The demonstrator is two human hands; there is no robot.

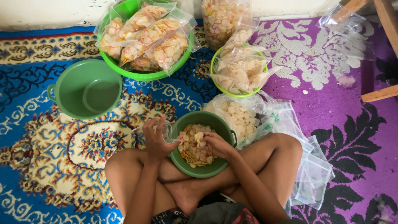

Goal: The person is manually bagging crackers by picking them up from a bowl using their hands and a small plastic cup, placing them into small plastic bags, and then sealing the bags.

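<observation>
sitting cross-legged on the floor with the green bowl (215, 166) of raw crackers (195, 151) resting on my legs. my right hand (217, 144) is in the bowl, fingers pinched on a few chips. my left hand (155, 139) is at the bowl's left rim, closed around a small clear bag (166, 132), mouth looks held open but it's hard to tell.

progress wise: i'd say maybe halfway or more? the bowl is still pretty full, and there's a bigger sack of loose crackers (236, 116) just past it on the right. a heap of empty plastic bags (313, 174) sits by my right knee, so plenty left.

done stuff is further out: a small lime basin (215, 85) stacked with filled packs, and a big green basin (143, 74) far left, also piled. another tall filled bag (222, 20) leans at the wall. an empty green bucket (62, 103) sits left.

floor is a patterned carpet, blue (41, 157) on the left, purple (356, 120) on the right, with crumbs. white wall at the far end, wooden furniture legs (379, 94) at far right.
</observation>
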